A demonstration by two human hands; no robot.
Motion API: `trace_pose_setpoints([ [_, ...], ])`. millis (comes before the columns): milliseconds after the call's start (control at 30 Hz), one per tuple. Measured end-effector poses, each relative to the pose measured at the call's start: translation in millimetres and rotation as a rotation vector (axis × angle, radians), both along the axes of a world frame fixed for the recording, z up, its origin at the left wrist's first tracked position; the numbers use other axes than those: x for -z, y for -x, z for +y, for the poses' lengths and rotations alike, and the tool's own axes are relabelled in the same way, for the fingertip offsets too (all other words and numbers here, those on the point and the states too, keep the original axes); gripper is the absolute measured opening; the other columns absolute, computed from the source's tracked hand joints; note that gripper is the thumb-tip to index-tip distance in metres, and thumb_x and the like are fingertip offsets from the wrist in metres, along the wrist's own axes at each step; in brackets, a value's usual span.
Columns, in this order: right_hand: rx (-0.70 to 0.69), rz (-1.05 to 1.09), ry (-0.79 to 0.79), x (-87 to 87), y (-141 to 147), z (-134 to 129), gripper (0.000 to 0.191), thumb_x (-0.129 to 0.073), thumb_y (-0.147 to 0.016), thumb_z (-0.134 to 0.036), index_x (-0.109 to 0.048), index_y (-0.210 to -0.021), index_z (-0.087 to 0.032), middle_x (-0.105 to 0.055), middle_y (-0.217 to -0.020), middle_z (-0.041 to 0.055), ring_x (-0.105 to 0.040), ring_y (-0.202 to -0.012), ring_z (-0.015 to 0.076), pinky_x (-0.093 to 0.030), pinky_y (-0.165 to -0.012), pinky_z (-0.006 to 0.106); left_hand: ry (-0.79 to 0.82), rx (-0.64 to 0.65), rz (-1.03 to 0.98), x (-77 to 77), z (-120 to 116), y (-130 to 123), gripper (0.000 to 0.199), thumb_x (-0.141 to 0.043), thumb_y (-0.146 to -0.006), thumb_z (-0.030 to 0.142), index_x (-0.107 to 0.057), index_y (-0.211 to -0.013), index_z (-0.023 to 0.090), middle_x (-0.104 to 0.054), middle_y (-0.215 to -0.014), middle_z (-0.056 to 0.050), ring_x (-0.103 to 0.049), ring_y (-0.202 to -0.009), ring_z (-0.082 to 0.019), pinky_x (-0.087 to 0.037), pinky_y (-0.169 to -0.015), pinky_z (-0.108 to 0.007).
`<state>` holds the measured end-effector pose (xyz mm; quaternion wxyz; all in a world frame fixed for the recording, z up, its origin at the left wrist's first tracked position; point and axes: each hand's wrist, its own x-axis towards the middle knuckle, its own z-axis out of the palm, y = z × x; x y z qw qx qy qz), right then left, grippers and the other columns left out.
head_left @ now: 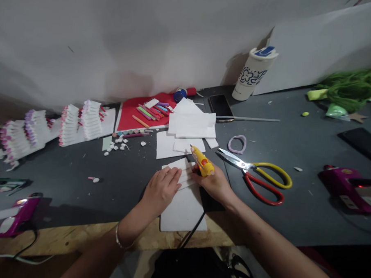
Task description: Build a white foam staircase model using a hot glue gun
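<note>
My right hand (214,184) is wrapped round a yellow hot glue gun (203,161). An orange light glows on its body, and its nozzle points away from me. My left hand (164,188) lies flat with fingers stretched over white strips on a white foam board (182,210). That board reaches past the table's near edge. Part of the strips is hidden under my fingers. Just beyond my hands lie several loose white sheets (190,125). To the right, scissors (245,166) with one red and one yellow handle lie partly open, touched by neither hand.
A white tumbler (252,76) stands by the wall near a phone (220,107). Markers (152,112) lie on red paper. Rows of white swabs (90,122) lie at left. Purple power strips (351,189) are on both sides. A black cord (194,229) crosses the near edge.
</note>
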<state>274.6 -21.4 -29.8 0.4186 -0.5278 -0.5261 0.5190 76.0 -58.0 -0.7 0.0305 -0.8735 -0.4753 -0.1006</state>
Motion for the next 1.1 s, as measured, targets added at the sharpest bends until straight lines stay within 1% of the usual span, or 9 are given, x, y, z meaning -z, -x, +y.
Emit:
trace_pose_setpoints([
  [167, -0.011, -0.012, -0.010, 0.9, -0.1, -0.1, 0.012, -0.067, -0.071, -0.029, -0.058, -0.076, -0.024, -0.061, -0.079, -0.0016, -0.057, -0.072, 0.0181, -0.045, -0.071, 0.032, -0.021, -0.025, -0.057, 2.5, -0.8, -1.2, 0.034, -0.050, -0.096, 0.025, -0.061, -0.128, 0.016, -0.067, -0.119, -0.014, -0.057, -0.113, -0.029, -0.048, -0.093, -0.043],
  [233, 0.001, -0.019, -0.011, 0.1, 0.3, 0.1, 0.013, -0.067, -0.070, -0.030, -0.058, -0.076, -0.024, -0.061, -0.078, -0.0016, -0.057, -0.072, 0.0182, -0.045, -0.072, 0.033, -0.030, -0.049, -0.122, 1.4, 1.9, -0.1, 0.032, -0.051, -0.096, 0.026, -0.062, -0.124, 0.017, -0.066, -0.118, -0.015, -0.057, -0.112, -0.030, -0.048, -0.093, -0.045],
  [333, -0.004, -0.007, -0.002, -0.7, 0.6, 0.1, 0.013, -0.066, -0.070, -0.031, -0.057, -0.076, -0.023, -0.062, -0.079, -0.0010, -0.058, -0.073, 0.0188, -0.046, -0.072, 0.034, -0.023, -0.118, -0.255, -2.7, 9.1, 5.4, 0.032, -0.050, -0.096, 0.030, -0.060, -0.124, 0.018, -0.064, -0.122, -0.014, -0.055, -0.116, -0.029, -0.045, -0.099, -0.047],
  [433, -0.011, -0.013, -0.006, 0.1, 0.3, -0.4, 0.013, -0.066, -0.070, -0.031, -0.057, -0.076, -0.024, -0.063, -0.079, -0.0008, -0.058, -0.074, 0.0191, -0.047, -0.072, 0.034, 0.067, -0.207, -0.375, -6.4, 17.5, 12.9, 0.037, -0.052, -0.095, 0.035, -0.054, -0.129, 0.018, -0.062, -0.125, -0.013, -0.054, -0.118, -0.028, -0.044, -0.102, -0.046],
  [533, -0.010, -0.023, -0.030, 1.9, 0.2, -0.9, 0.011, -0.064, -0.070, -0.030, -0.057, -0.076, -0.024, -0.063, -0.079, -0.0011, -0.058, -0.073, 0.0188, -0.047, -0.071, 0.034, 0.200, -0.253, -0.416, -7.0, 23.9, 16.5, 0.042, -0.056, -0.093, 0.037, -0.053, -0.131, 0.019, -0.064, -0.123, -0.012, -0.055, -0.117, -0.027, -0.045, -0.099, -0.044],
  [667, -0.013, -0.018, -0.039, 4.1, 0.6, -0.2, 0.009, -0.065, -0.070, -0.028, -0.058, -0.074, -0.024, -0.062, -0.075, -0.0010, -0.058, -0.070, 0.0191, -0.047, -0.067, 0.034, 0.280, -0.257, -0.410, -3.6, 27.9, 13.3, 0.039, -0.062, -0.089, 0.031, -0.058, -0.127, 0.021, -0.069, -0.116, -0.009, -0.057, -0.111, -0.026, -0.045, -0.096, -0.044],
  [833, 0.006, 0.046, -0.011, 4.1, 0.6, 0.7, 0.015, -0.068, -0.071, -0.034, -0.056, -0.074, -0.025, -0.060, -0.071, -0.0011, -0.055, -0.060, 0.0172, -0.046, -0.055, 0.031, 0.308, -0.236, -0.395, -2.8, 25.3, 11.8, 0.034, -0.064, -0.088, 0.029, -0.064, -0.120, 0.021, -0.070, -0.114, -0.009, -0.059, -0.109, -0.027, -0.046, -0.091, -0.044],
  [1000, 0.017, 0.100, 0.050, -6.2, -2.2, 1.9, 0.018, -0.068, -0.074, -0.038, -0.055, -0.078, -0.025, -0.056, -0.062, -0.0042, -0.049, -0.043, 0.0125, -0.041, -0.042, 0.028, 0.321, -0.130, -0.422, -10.2, 15.6, 17.5, 0.037, -0.060, -0.091, 0.031, -0.060, -0.126, 0.021, -0.068, -0.116, -0.009, -0.059, -0.108, -0.026, -0.045, -0.091, -0.042],
  [1100, 0.025, 0.124, 0.052, -13.3, -4.9, 4.0, 0.020, -0.069, -0.074, -0.039, -0.055, -0.078, -0.025, -0.055, -0.057, -0.0050, -0.048, -0.038, 0.0116, -0.039, -0.038, 0.026, 0.301, -0.082, -0.407, -13.6, 9.7, 19.9, 0.038, -0.058, -0.092, 0.035, -0.059, -0.127, 0.021, -0.067, -0.117, -0.010, -0.058, -0.110, -0.026, -0.045, -0.091, -0.042],
])
